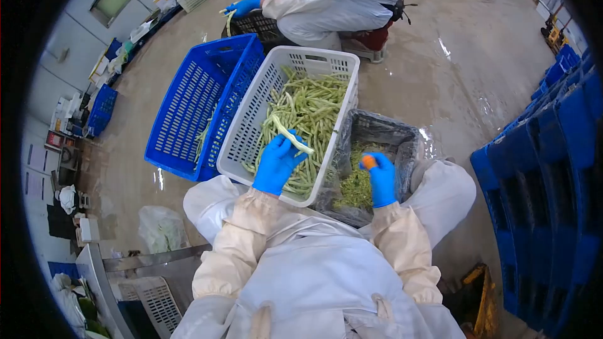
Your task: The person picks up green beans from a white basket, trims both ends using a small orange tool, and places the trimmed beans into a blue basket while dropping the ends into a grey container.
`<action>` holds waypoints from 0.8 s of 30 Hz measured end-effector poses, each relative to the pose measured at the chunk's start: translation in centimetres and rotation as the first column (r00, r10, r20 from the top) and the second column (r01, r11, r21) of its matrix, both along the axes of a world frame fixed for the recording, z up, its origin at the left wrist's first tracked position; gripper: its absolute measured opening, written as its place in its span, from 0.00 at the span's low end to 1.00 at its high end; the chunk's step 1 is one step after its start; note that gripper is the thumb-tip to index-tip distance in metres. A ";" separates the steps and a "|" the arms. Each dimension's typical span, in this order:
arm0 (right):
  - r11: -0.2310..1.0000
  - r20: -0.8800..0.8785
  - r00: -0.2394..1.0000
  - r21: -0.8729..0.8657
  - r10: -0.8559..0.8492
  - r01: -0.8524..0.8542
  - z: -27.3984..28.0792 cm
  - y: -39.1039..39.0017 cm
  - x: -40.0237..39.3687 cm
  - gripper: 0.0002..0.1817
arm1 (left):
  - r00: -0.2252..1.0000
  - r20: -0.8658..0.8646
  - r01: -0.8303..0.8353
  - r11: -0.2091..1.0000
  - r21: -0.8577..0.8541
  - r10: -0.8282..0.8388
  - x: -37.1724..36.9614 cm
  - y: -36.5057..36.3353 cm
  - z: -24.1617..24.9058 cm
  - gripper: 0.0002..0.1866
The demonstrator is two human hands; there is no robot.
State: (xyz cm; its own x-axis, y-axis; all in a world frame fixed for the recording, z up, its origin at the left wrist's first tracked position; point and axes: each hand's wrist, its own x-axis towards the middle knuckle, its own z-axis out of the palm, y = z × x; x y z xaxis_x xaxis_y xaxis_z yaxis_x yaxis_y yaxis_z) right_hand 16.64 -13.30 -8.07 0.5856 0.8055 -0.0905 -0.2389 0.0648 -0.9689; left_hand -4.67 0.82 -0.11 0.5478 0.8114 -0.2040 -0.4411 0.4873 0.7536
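Pale-green pod [296, 141] | axis slanting down-right | left hand [274, 166]: fingers pinching it | right hand [382, 184]: fingers unclear

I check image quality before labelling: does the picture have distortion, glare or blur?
Head view: black curved corners, the blue stack looks bowed; head view: white glare patches on the wet floor; head view: left hand and bean have clear outlines.

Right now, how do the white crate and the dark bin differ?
Contents: the white crate holds long green pods; the dark bin holds small green scraps.
Walls: the white crate's are slotted and bare; the dark bin's are covered inside by crinkled plastic film.
Size: the white crate looks clearly longer than the dark bin.
Shared: both are open-topped.
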 end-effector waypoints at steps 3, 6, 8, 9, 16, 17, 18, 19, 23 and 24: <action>0.985 0.081 0.988 0.100 0.132 -0.140 2.1 0.5 -2.7 0.11 | 0.981 0.191 0.082 0.981 -0.175 -0.048 0.7 -0.9 -1.7 0.14; 0.955 -0.138 0.951 0.148 0.276 -0.255 3.0 0.6 -3.5 0.12 | 0.966 0.243 0.150 0.961 -0.231 -0.092 1.2 -1.7 -3.1 0.15; 0.948 -0.141 0.942 0.143 0.304 -0.284 4.4 0.3 -3.6 0.12 | 0.974 0.205 0.142 0.961 -0.237 -0.093 1.8 -2.2 -2.8 0.15; 0.939 -0.146 0.931 0.139 0.333 -0.314 4.7 0.2 -3.6 0.12 | 0.982 0.164 0.131 0.962 -0.241 -0.093 1.8 -2.4 -2.7 0.14; 0.970 -0.171 0.954 0.030 0.244 -0.243 2.9 -0.2 -2.7 0.12 | 0.981 0.093 -0.177 0.982 0.060 0.171 -5.1 6.4 0.7 0.11; 0.981 -0.218 0.957 0.010 0.190 -0.193 2.8 -0.1 -2.6 0.12 | 0.942 0.283 -0.214 0.972 0.098 0.179 -7.2 9.1 1.6 0.12; 0.990 -0.263 0.956 -0.012 0.132 -0.140 2.7 0.1 -2.7 0.13 | 0.734 0.595 -0.154 0.933 -0.324 0.328 -9.8 11.8 2.4 0.14; 0.987 -0.269 0.952 -0.020 0.146 -0.157 2.5 0.2 -2.7 0.13 | 0.806 0.275 -0.511 0.851 -0.121 0.523 -10.1 11.7 4.3 0.17; 0.990 -0.334 0.941 -0.112 0.047 -0.089 1.9 1.0 -3.3 0.10 | 0.791 -0.577 -0.164 0.979 0.120 0.203 -11.3 15.4 -7.0 0.18; 0.987 -0.281 0.958 -0.124 0.062 -0.100 1.5 1.1 -3.4 0.10 | 0.687 -0.723 0.057 0.986 0.156 0.075 -9.8 14.4 -9.9 0.17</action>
State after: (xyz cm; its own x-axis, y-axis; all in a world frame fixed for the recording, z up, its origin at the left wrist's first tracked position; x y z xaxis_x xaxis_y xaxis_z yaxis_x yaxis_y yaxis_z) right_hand 13.24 -12.24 -6.61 0.4560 0.8181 -0.3505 -0.4964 -0.0931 -0.8631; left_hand -14.43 15.22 -10.01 0.2747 0.8712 -0.4068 0.2705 0.3360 0.9022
